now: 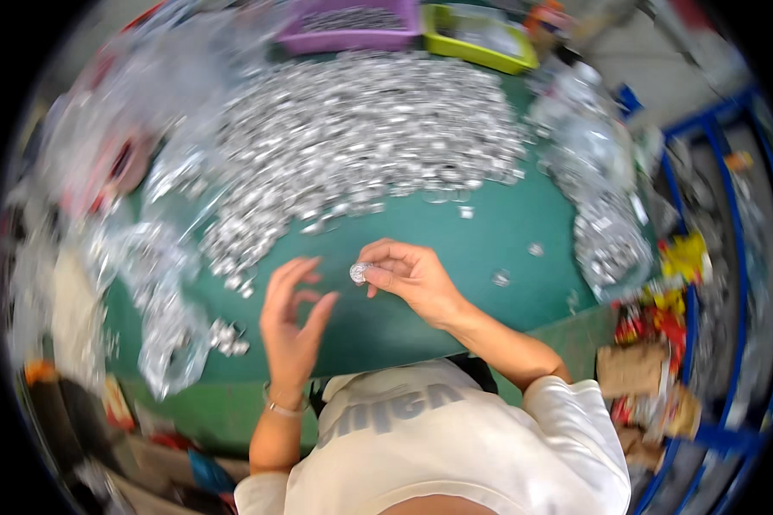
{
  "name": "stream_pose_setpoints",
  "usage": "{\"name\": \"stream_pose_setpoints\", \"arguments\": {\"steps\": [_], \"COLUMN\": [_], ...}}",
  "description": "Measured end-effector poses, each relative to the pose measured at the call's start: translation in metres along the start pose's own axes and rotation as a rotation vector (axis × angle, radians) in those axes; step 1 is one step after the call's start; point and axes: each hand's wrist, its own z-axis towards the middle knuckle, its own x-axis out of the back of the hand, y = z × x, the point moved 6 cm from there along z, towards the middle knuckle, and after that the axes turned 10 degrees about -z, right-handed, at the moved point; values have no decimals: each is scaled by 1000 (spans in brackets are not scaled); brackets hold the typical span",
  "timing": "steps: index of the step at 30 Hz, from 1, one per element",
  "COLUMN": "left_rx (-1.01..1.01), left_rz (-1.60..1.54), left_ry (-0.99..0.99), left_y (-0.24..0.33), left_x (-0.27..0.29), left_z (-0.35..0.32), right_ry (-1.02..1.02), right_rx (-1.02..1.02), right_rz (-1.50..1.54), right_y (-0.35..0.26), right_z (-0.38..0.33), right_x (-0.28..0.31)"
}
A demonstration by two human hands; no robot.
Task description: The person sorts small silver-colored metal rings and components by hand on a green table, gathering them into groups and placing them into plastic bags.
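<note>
"What do the hands hold?"
"The right hand point(419, 279) pinches a round silvery piece point(359, 273) between thumb and fingers. Just left of that grip, the blurred left hand point(289, 326) is empty, fingers parted."
"And around the grip?"
"Green tabletop point(511, 232) beneath; beyond, a broad heap of silvery pieces point(369, 129)."

Over a table point(498, 227), a disc point(358, 273) sits at the fingertips point(380, 277) of the right hand point(414, 279); the left hand point(290, 322) is just left of them. Ahead of the fingers spreads a heap of pieces point(361, 129), two trays point(352, 42) behind it. Filled bags point(610, 249) lie left and right of the fingers; farther right stands a rack point(730, 439).
</note>
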Motion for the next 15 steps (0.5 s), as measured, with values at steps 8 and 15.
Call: {"name": "stream_pose_setpoints", "arguments": {"steps": [8, 15], "left_rx": [59, 114], "left_rz": [68, 109], "left_ry": [-98, -170], "left_y": [-26, -33], "left_x": [-13, -36], "left_z": [-19, -20], "right_ry": [1472, 1511], "right_rx": [487, 190], "right_rz": [-1194, -1859], "right_y": [-84, -83], "right_z": [-195, -255], "right_x": [206, 265]}}
